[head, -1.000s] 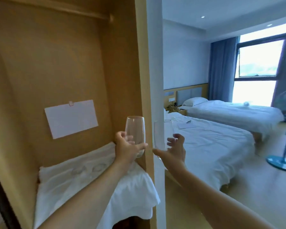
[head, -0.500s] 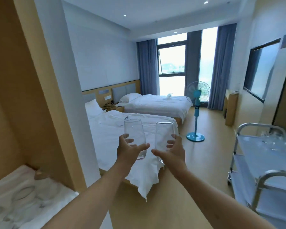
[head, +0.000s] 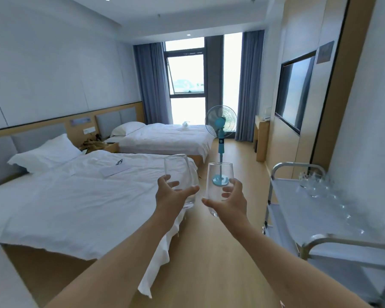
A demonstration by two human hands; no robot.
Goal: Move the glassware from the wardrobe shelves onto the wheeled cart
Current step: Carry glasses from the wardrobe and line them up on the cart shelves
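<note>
My left hand (head: 171, 195) grips a clear stemless glass (head: 178, 168) upright, fingers and thumb curled round its lower half. My right hand (head: 230, 200) grips a second clear glass (head: 218, 176) the same way, just right of the first. Both glasses are held out in front of me at mid-frame. The wheeled cart (head: 298, 201), metal-framed with white shelves, stands at the right, to the right of my right hand. Several clear glasses (head: 316, 185) stand on its top shelf along the wall side. The wardrobe is out of view.
A white-sheeted bed (head: 76, 196) fills the left, its corner hanging close under my left forearm. A second bed (head: 165, 138) lies beyond. A blue standing fan (head: 221, 121) stands on the wooden floor (head: 209, 263) ahead. A wall-mounted TV (head: 295, 92) hangs above the cart.
My view has swung right, away from the wardrobe shelf, which has left the frame. The cart has come further into view. Both hands still hold their glasses.
</note>
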